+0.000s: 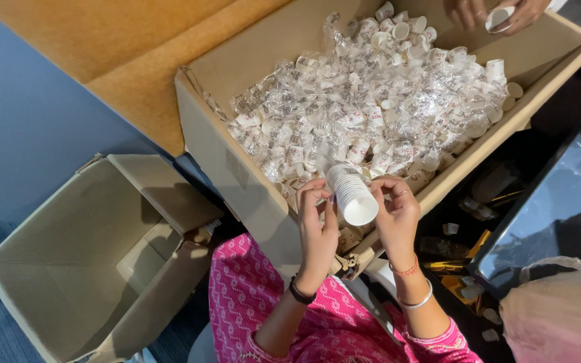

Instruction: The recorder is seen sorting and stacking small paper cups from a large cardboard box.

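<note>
Left hand (317, 225) and right hand (395, 215) are pinching a stack of paper cups (352, 191); the big box (237, 168) is holding many wrapped cups yet; the side box (55, 269) is lying empty.

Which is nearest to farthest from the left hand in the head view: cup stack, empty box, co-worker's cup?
1. Cup stack: held by the left hand.
2. Empty box: to its left, on the floor.
3. Co-worker's cup: far corner, top right.

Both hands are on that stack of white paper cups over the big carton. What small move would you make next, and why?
Probably lower the right hand to the wrapped cups in the big carton and pick up one more. The left hand already steadies the stack of cups, whose open mouth faces up toward the camera, and loose cups lie right below it.
</note>
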